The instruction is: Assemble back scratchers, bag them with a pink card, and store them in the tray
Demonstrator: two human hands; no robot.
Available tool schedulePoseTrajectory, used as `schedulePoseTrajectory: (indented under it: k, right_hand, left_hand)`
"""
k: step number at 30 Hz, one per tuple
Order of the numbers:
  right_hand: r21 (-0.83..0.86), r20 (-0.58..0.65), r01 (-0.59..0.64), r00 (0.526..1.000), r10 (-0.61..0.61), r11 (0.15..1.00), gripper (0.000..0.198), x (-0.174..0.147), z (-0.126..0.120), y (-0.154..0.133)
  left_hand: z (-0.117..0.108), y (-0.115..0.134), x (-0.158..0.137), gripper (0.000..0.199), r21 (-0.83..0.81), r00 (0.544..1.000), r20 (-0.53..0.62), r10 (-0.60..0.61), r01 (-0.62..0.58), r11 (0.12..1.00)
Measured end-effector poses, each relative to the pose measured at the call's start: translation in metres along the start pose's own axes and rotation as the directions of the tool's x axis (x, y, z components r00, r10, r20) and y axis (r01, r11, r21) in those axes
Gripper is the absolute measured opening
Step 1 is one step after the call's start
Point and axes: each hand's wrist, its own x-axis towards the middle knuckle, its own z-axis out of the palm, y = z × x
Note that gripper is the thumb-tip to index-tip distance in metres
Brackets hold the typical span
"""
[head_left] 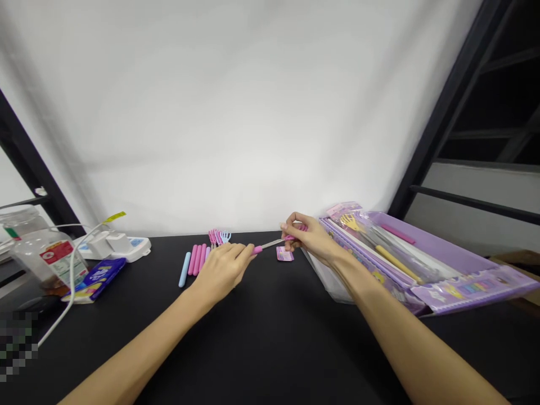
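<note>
My left hand (223, 267) is closed around the pink handle of a back scratcher (273, 243). Its thin metal rod runs to the right, where my right hand (310, 236) pinches the pink head end. The scratcher is held almost level above the black table (270, 337). Just below the rod, near my right fingers, lies a small pink card (285, 256). Beside my left hand are several more back scratchers (196, 260) in a row, with pink, purple and blue parts; my hand partly hides them. A light blue handle (184, 270) is at the row's left end.
At the right, a purple box (442, 247) holds a yellow back scratcher (392, 261) in clear wrapping. A power strip (139, 247), blue packet (101, 277), clear jar (50, 261) and white cable (72, 275) are at the left. A white wall (261, 124) stands behind.
</note>
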Motion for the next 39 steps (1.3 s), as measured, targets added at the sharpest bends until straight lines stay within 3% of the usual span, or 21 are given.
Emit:
schedulePoseTrajectory:
  k: [2,6,11,15,20,23,24,26,28,30,32,35,39]
  right_hand:
    - [-0.019,0.058,-0.01,0.998,0.011,1.0,0.041,-0.002,-0.002,-0.004]
    - [-0.024,0.029,-0.087,0.996,0.087,0.996,0.041,-0.006,-0.01,-0.013]
    - [-0.248,0.114,0.022,0.993,0.007,0.968,0.036,-0.006,-0.011,-0.015]
    - [-0.222,0.092,0.096,0.993,-0.077,0.97,0.034,-0.005,-0.009,-0.012]
    - [-0.281,0.139,0.135,0.985,-0.099,0.95,0.032,-0.007,-0.005,-0.012]
    - [-0.33,0.184,0.152,0.978,-0.095,0.932,0.036,-0.005,-0.008,-0.015]
    - [-0.319,0.159,0.13,0.984,-0.082,0.939,0.041,-0.004,-0.011,-0.016]
    - [-0.337,-0.006,0.036,0.999,-0.041,0.941,0.045,-0.002,-0.022,-0.017]
    - [-0.541,-0.219,-0.15,0.975,0.033,0.827,0.041,-0.001,-0.038,-0.016]
    - [-0.786,-0.333,-0.354,0.933,0.136,0.507,0.029,-0.004,-0.054,-0.014]
    - [-0.85,-0.382,-0.438,0.895,0.23,0.293,0.026,-0.007,-0.065,-0.01]
    - [-0.845,-0.402,-0.476,0.866,0.298,0.242,0.023,-0.01,-0.07,-0.004]
    - [-0.848,-0.429,-0.48,0.871,0.24,0.226,0.023,-0.007,-0.073,-0.005]
  left_hand:
    - [0.002,0.004,0.0,0.024,-0.016,0.996,0.065,-0.062,0.063,0.998]
    - [0.004,0.008,0.001,0.03,0.005,0.983,0.12,-0.137,0.137,0.991]
    - [0.009,0.011,0.0,0.033,-0.102,0.995,0.056,-0.08,0.085,0.991]
    - [0.008,0.012,0.002,0.031,-0.157,0.997,0.02,-0.078,0.08,0.984]
    - [0.003,0.013,0.007,0.028,-0.377,0.965,0.22,-0.142,0.219,0.9]
    - [0.003,0.012,0.01,0.028,-0.402,0.942,0.284,-0.179,0.286,0.87]
    - [0.003,0.012,0.01,0.028,-0.374,0.934,0.294,-0.202,0.307,0.875]
    - [0.004,0.012,0.01,0.029,-0.278,0.92,0.303,-0.25,0.336,0.9]
    - [0.004,0.012,0.009,0.03,-0.16,0.918,0.296,-0.265,0.321,0.933]
    - [0.003,0.011,0.005,0.03,-0.06,0.928,0.285,-0.239,0.267,0.962]
    - [0.004,0.01,0.002,0.029,-0.008,0.942,0.269,-0.199,0.209,0.978]
    - [0.005,0.01,-0.001,0.026,0.006,0.963,0.228,-0.141,0.143,0.99]
    - [0.004,0.011,-0.003,0.024,0.002,0.975,0.199,-0.096,0.098,0.995]
